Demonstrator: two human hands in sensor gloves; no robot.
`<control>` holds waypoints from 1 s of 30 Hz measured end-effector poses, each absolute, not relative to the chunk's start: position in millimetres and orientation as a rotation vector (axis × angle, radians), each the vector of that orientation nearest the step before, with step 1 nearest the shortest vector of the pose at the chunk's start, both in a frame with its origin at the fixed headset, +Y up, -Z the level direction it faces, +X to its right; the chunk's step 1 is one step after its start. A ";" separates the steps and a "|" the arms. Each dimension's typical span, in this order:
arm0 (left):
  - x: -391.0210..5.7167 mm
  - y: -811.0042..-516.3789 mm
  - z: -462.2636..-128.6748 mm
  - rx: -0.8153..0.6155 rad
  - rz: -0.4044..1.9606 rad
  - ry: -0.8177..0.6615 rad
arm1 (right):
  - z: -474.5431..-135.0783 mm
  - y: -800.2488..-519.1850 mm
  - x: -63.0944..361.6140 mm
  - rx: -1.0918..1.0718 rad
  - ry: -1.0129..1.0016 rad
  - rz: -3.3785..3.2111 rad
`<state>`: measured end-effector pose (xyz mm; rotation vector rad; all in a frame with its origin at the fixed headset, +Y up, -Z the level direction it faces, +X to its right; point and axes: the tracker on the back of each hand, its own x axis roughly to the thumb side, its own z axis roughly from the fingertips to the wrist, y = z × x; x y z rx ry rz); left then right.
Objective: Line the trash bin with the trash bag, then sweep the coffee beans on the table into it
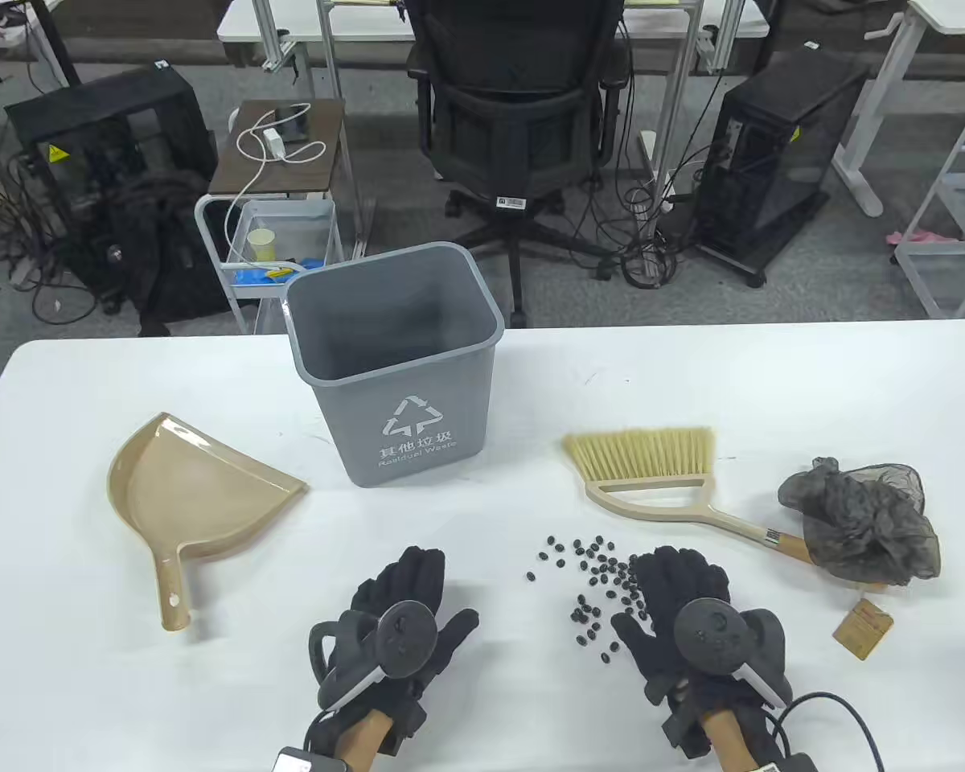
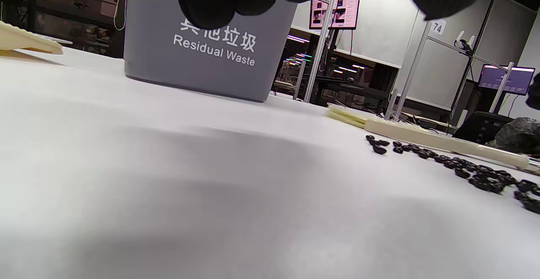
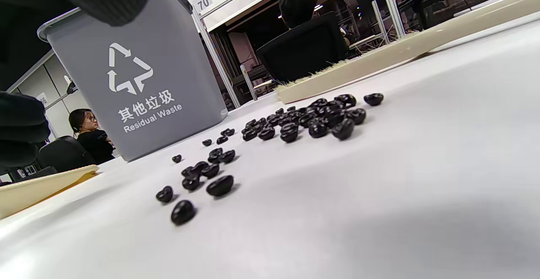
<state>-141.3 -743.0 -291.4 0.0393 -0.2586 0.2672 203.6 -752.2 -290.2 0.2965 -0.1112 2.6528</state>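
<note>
Black-gloved, the left hand (image 1: 406, 607) and right hand (image 1: 679, 599) lie flat on the white table (image 1: 482, 708), fingers relaxed and grasping nothing, the right just beside the scattered coffee beans (image 1: 599, 575). Beyond stands the unlined grey trash bin (image 1: 398, 366) (upright), dustpan (image 1: 185, 494) left, brush (image 1: 659, 474) right, its handle end under the crumpled trash bag (image 1: 864, 519).

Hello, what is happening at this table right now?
Nothing is held yet. Both gloved hands, left hand and right hand, lie open on the white table. The grey trash bin has no liner; the crumpled trash bag lies over the brush handle. The coffee beans are scattered, and the dustpan waits on the left.
</note>
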 end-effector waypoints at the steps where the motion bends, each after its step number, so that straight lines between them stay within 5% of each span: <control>1: -141.2 -743.3 -291.6 0.040 0.268 -0.259 | -290.3 -752.6 203.6 0.296 -0.114 2.654; 9: -143.8 -743.0 -295.4 0.039 0.290 -0.249 | -289.6 -749.7 204.5 0.276 -0.178 2.630; 17: -146.9 -741.2 -298.2 0.048 0.308 -0.237 | -289.2 -704.3 230.8 0.253 -0.146 2.199; 24: -148.1 -740.2 -298.7 0.050 0.312 -0.229 | -312.8 -661.7 308.5 -0.115 -0.270 2.346; 30: -149.4 -738.2 -297.8 0.059 0.316 -0.227 | -350.0 -682.3 373.1 -0.434 -0.048 2.442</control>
